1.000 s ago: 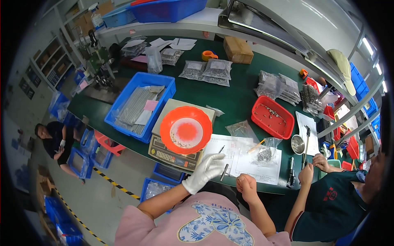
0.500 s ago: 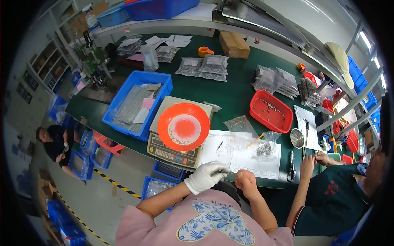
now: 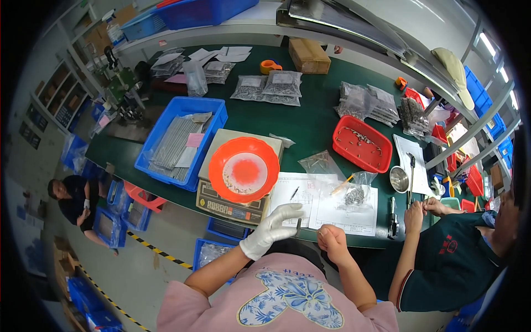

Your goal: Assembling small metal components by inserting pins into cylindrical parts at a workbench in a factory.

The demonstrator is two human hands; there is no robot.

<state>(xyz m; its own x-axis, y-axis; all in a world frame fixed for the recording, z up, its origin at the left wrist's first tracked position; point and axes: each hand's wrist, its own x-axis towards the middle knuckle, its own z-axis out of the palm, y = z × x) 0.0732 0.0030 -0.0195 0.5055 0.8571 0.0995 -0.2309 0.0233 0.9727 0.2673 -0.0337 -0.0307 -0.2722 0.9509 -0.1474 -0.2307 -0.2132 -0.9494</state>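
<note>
Holding a short dark rod (image 3: pixel 299 225) in my white-gloved left hand (image 3: pixel 271 231), I have both hands at the near edge of a green table (image 3: pixel 310 127). My gloved fingers reach out side by side, with the rod clamped near their tips. My bare right hand (image 3: pixel 332 243), near the rod but apart from it, is curled with its fingers together; whether they pinch anything, I cannot tell. Before me lie paper sheets (image 3: pixel 362 213), bearing a dark pen (image 3: pixel 294 192) and a clear bag (image 3: pixel 357 195) of small metal parts. To the left, an orange bowl (image 3: pixel 218 180) sits on a scale (image 3: pixel 221 207). A red tray (image 3: pixel 354 157) of little metal pieces stands beyond the sheets. At my right, a co-worker (image 3: pixel 448 268) in dark green holds both hands close together.
</note>
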